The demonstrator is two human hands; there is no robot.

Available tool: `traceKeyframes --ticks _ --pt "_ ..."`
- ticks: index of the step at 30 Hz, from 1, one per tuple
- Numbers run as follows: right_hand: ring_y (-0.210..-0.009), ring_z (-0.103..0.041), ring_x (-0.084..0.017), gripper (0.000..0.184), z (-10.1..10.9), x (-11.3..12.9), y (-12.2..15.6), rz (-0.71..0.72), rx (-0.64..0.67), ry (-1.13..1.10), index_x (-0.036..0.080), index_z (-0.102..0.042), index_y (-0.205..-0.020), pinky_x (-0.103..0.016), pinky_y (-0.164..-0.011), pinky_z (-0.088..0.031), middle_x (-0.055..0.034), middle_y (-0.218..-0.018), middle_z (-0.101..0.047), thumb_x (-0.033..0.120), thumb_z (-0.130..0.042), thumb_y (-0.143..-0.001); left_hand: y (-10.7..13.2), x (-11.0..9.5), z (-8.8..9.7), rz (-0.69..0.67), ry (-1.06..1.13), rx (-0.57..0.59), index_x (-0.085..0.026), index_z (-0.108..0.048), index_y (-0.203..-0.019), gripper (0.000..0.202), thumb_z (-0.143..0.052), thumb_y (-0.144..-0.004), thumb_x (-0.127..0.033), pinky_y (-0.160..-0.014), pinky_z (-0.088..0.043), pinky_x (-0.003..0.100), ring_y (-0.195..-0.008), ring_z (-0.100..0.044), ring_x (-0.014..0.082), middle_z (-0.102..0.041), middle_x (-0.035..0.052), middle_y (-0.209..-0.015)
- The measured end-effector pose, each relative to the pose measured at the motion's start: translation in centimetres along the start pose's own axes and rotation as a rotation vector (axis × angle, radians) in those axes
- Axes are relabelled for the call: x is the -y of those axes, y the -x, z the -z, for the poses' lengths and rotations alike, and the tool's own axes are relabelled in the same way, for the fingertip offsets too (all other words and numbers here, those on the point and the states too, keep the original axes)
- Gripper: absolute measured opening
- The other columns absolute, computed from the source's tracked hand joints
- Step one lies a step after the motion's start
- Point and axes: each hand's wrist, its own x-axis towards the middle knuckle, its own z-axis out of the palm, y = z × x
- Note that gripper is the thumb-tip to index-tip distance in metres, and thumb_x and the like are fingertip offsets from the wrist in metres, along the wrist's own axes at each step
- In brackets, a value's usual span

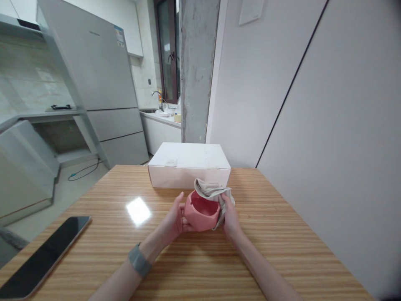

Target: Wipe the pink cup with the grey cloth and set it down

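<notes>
A pink faceted bowl [200, 219], perhaps an ashtray or small pot, is tilted so that its hollow inside shows. My left hand [178, 217] grips it from the left, fingers under and behind the side, thumb raised. In my right hand [230, 215] is a folded light grey cloth [210, 190], bunched between thumb and fingers. The cloth lies against the bowl's right side and over its far rim. Part of my right fingers is hidden behind the cloth.
Behind my hands a white box [189, 167] sits on the striped wooden table [266, 251]. A dark phone [46, 255] lies at the left edge. A white wall [313, 125] borders the table's right side. Beyond stand a fridge [90, 71] and a sink counter [163, 121].
</notes>
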Motion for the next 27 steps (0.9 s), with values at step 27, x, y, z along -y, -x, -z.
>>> traceKeyframes --ticks 27 --pt "-0.106 -0.057 -0.022 0.037 -0.3 -0.1 0.9 0.199 0.017 0.2 0.02 -0.068 -0.101 -0.034 -0.097 -0.037 -0.0032 -0.105 -0.069 0.047 -0.057 -0.077 0.3 0.1 0.1 -0.056 0.015 0.096 -0.013 -0.061 -0.114 0.058 -0.044 -0.083 -0.06 -0.062 -0.055 0.027 -0.083 -0.067 0.0207 -0.07 0.0114 -0.102"
